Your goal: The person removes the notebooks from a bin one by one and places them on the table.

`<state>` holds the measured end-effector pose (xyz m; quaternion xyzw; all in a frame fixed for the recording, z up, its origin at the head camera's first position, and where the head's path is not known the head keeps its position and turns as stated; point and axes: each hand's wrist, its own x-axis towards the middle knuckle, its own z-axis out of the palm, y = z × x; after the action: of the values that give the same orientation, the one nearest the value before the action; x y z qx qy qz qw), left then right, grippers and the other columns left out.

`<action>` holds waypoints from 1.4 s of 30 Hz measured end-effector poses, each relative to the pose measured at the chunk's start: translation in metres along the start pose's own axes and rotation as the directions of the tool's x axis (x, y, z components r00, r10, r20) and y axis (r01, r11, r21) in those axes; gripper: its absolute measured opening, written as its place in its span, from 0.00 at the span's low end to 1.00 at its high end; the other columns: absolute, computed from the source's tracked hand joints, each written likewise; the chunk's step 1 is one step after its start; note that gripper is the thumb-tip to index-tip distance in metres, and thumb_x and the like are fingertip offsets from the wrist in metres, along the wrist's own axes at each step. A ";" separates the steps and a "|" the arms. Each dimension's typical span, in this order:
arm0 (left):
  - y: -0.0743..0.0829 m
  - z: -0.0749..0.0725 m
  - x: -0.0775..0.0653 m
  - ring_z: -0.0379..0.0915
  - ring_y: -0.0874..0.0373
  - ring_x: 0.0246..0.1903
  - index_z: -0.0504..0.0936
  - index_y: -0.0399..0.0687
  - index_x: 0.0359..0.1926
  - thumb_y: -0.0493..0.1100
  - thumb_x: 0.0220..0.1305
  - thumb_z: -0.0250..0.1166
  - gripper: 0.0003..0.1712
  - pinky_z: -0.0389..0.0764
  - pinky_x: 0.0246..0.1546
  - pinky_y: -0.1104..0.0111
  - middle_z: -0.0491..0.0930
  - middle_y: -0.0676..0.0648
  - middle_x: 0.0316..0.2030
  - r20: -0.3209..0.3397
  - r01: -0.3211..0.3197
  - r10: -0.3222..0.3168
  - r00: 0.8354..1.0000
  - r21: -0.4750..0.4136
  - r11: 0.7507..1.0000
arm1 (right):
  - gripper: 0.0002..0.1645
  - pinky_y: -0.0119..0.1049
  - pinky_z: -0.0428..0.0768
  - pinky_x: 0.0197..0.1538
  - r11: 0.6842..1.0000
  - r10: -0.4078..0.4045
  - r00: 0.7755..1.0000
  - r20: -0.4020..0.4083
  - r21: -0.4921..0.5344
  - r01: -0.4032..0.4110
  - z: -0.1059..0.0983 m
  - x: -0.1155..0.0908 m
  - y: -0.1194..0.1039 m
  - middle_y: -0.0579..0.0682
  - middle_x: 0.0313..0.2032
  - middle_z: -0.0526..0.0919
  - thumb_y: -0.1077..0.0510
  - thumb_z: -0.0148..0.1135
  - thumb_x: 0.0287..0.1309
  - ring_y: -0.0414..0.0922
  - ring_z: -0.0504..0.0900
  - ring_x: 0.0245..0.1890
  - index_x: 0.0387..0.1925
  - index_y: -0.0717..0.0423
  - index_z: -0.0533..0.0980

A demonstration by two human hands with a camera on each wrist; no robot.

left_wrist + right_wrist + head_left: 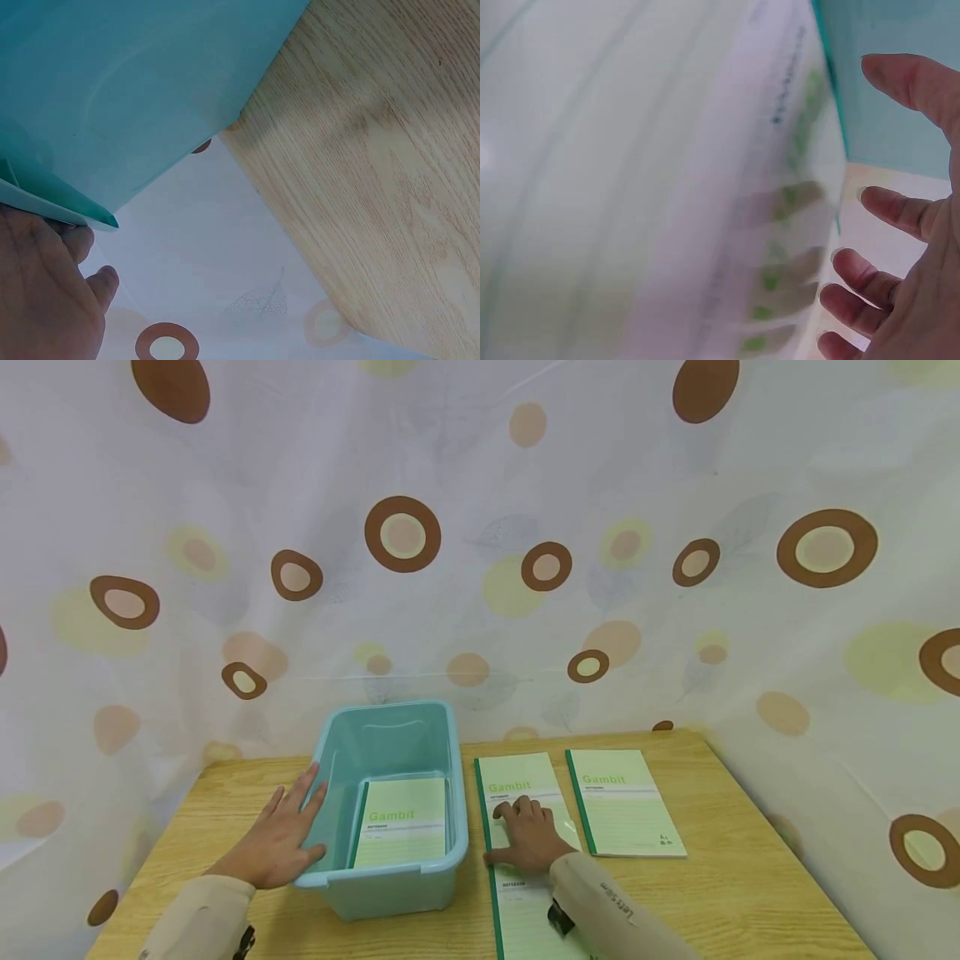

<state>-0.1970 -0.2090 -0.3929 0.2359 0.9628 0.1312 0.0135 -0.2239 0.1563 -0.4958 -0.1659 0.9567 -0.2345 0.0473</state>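
Note:
A light blue plastic bin (459, 793) stands left of centre on the table. One pale green notebook (405, 842), marked Gambit, lies flat inside it. My left hand (279, 842) rests on the bin's left rim with fingers spread. Right of the bin, a second notebook (519, 770) lies with its dark green spine to the left. My right hand (531, 839) hovers over its lower part, fingers apart and slightly bent; the right wrist view shows nothing in its grasp. Under the right wrist, partly hidden by hand and sleeve, is a nearer notebook (525, 922).
Another notebook (626, 810) lies farther right on the wooden table (750, 877). A white sheet (465, 460) with brown and yellow dots hangs behind the table and along its sides.

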 end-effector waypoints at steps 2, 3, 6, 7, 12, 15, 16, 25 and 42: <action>0.000 0.000 0.000 0.39 0.34 0.71 0.57 0.24 0.68 0.44 0.57 0.63 0.44 0.42 0.67 0.38 0.42 0.30 0.73 0.001 0.001 -0.001 1.000 -0.001 1.000 | 0.34 0.58 0.60 0.55 1.000 0.006 1.000 -0.014 0.015 -0.006 -0.002 0.002 0.000 0.50 0.43 0.64 0.40 0.70 0.50 0.49 0.62 0.43 0.53 0.52 0.70; -0.001 0.000 0.000 0.39 0.34 0.71 0.57 0.24 0.68 0.44 0.57 0.63 0.44 0.42 0.67 0.38 0.42 0.30 0.73 0.002 0.003 -0.003 1.000 -0.002 1.000 | 0.33 0.58 0.60 0.55 1.000 0.008 1.000 -0.021 0.020 -0.008 -0.004 0.003 -0.001 0.51 0.44 0.64 0.40 0.69 0.51 0.50 0.63 0.44 0.53 0.52 0.70; -0.001 -0.001 0.001 0.38 0.34 0.71 0.56 0.24 0.69 0.44 0.57 0.63 0.45 0.42 0.67 0.38 0.41 0.30 0.73 0.008 0.007 -0.007 1.000 -0.004 1.000 | 0.32 0.58 0.58 0.56 0.999 0.009 0.999 -0.038 0.052 -0.007 -0.012 0.005 -0.006 0.52 0.47 0.65 0.42 0.69 0.52 0.51 0.64 0.48 0.54 0.52 0.70; -0.001 -0.001 0.001 0.38 0.34 0.71 0.56 0.24 0.69 0.45 0.57 0.63 0.45 0.41 0.67 0.38 0.41 0.30 0.73 0.013 0.010 -0.010 1.000 -0.006 1.000 | 0.32 0.59 0.58 0.56 0.998 0.006 0.999 -0.045 0.066 -0.003 -0.016 0.006 -0.008 0.53 0.48 0.65 0.43 0.69 0.52 0.52 0.64 0.49 0.54 0.52 0.70; -0.001 -0.002 0.001 0.38 0.35 0.71 0.56 0.24 0.69 0.45 0.57 0.63 0.45 0.41 0.67 0.38 0.41 0.30 0.73 0.014 0.009 -0.009 1.000 -0.006 1.000 | 0.27 0.59 0.58 0.57 0.993 -0.027 0.996 -0.090 0.108 0.036 -0.045 0.010 -0.027 0.53 0.48 0.67 0.46 0.67 0.56 0.53 0.65 0.50 0.54 0.51 0.69; -0.002 -0.002 0.000 0.38 0.34 0.71 0.56 0.24 0.69 0.44 0.57 0.63 0.45 0.41 0.67 0.38 0.41 0.30 0.73 0.008 0.006 -0.006 1.000 -0.005 1.000 | 0.23 0.57 0.63 0.55 0.986 -0.058 0.991 -0.125 0.145 0.076 -0.068 0.014 -0.043 0.52 0.47 0.69 0.48 0.65 0.58 0.52 0.69 0.49 0.52 0.50 0.70; -0.002 -0.002 0.000 0.38 0.34 0.71 0.56 0.24 0.69 0.44 0.57 0.63 0.45 0.41 0.67 0.38 0.41 0.30 0.73 0.006 0.006 -0.006 1.000 -0.006 1.000 | 0.22 0.56 0.65 0.55 0.982 -0.069 0.989 -0.134 0.164 0.090 -0.076 0.016 -0.049 0.51 0.46 0.70 0.48 0.64 0.59 0.51 0.70 0.49 0.51 0.49 0.70; -0.004 -0.001 0.000 0.37 0.34 0.71 0.56 0.24 0.68 0.44 0.57 0.63 0.45 0.41 0.67 0.38 0.41 0.30 0.73 -0.006 0.004 -0.005 1.000 -0.018 1.000 | 0.24 0.47 0.72 0.57 0.911 -0.208 0.974 -0.094 0.345 0.227 -0.120 0.034 -0.113 0.51 0.52 0.73 0.44 0.62 0.62 0.51 0.71 0.55 0.53 0.51 0.71; 0.000 0.001 0.002 0.40 0.35 0.71 0.58 0.24 0.68 0.43 0.56 0.64 0.44 0.42 0.67 0.38 0.41 0.30 0.73 -0.009 -0.001 0.001 1.000 -0.002 1.000 | 0.38 0.47 0.73 0.57 0.909 -0.050 0.975 0.218 0.415 -0.046 -0.063 0.113 -0.167 0.50 0.65 0.68 0.37 0.61 0.57 0.49 0.72 0.60 0.65 0.45 0.65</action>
<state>-0.1988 -0.2083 -0.3937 0.2360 0.9625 0.1332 0.0094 -0.2914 0.0060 -0.3637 -0.1784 0.8727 -0.4133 0.1890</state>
